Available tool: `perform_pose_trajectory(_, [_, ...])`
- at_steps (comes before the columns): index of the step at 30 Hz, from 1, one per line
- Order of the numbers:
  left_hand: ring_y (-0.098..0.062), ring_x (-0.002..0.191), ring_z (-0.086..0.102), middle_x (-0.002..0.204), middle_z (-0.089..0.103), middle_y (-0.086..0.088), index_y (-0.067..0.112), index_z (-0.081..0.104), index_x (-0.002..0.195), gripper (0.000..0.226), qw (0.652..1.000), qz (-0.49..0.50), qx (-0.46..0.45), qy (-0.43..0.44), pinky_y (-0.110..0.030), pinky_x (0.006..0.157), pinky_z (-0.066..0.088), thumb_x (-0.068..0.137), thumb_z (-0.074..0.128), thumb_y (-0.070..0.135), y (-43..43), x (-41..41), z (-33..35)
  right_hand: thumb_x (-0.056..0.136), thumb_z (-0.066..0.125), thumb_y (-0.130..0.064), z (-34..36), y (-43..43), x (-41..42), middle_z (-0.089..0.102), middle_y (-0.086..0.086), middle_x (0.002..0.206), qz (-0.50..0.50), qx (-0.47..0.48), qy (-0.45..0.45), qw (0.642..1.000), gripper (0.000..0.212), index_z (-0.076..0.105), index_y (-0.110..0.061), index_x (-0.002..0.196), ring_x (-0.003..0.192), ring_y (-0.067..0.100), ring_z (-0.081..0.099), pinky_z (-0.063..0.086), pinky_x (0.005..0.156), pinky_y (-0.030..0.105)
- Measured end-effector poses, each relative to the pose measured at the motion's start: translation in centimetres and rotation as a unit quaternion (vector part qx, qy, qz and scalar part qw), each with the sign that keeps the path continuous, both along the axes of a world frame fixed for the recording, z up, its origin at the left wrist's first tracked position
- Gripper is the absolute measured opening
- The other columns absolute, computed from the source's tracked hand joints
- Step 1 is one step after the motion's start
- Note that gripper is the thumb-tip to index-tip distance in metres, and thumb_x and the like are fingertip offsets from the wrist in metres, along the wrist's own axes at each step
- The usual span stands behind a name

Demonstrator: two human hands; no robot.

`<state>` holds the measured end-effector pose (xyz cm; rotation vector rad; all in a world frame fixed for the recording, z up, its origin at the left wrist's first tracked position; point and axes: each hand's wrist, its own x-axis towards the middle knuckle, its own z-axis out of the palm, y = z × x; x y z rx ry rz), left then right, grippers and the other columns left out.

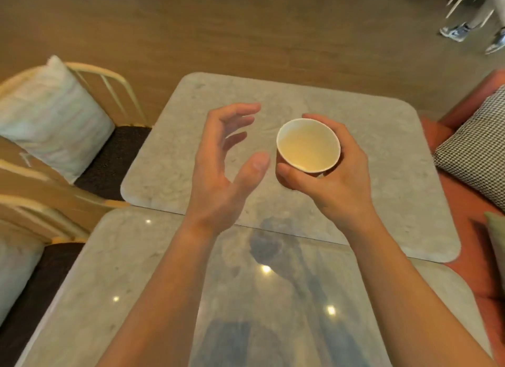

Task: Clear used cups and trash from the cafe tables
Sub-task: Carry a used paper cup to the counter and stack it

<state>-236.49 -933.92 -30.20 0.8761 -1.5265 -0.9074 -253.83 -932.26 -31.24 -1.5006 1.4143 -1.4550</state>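
A paper cup (308, 145) with a pale, empty-looking inside is held upright above the far marble table (382, 147). My right hand (328, 178) grips it from the right side, with the fingers round its far wall and the thumb on the near wall. My left hand (221, 161) hovers just left of the cup with fingers spread and relaxed, not touching it. The cup's outer wall and base are mostly hidden by my right hand.
A second marble table (123, 271) lies close in front of me, butted against the far one. Metal-framed chairs (109, 82) with pale cushions stand on the left. An orange bench (464, 191) with a checked cushion runs along the right. A person's feet (464, 33) show at top right.
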Motion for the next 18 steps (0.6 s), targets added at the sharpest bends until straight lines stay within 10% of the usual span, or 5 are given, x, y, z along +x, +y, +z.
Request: perform_pose_trajectory(18, [-0.038,0.128,0.057,0.141,0.055,-0.011,0.013,0.05,0.136,0.073,0.954,0.29,-0.067,0.032,-0.054,0.103,0.051,0.09,0.065,0.068,44.6,30.9,13.9,0.063,0.093,-0.017,14.7,34.8,34.2,0.074,-0.014,0.111,0.432,-0.038,-0.065,0.899,0.067,0.064,-0.023,0.122,0.105,0.011,0.072,0.055,0.081,0.017])
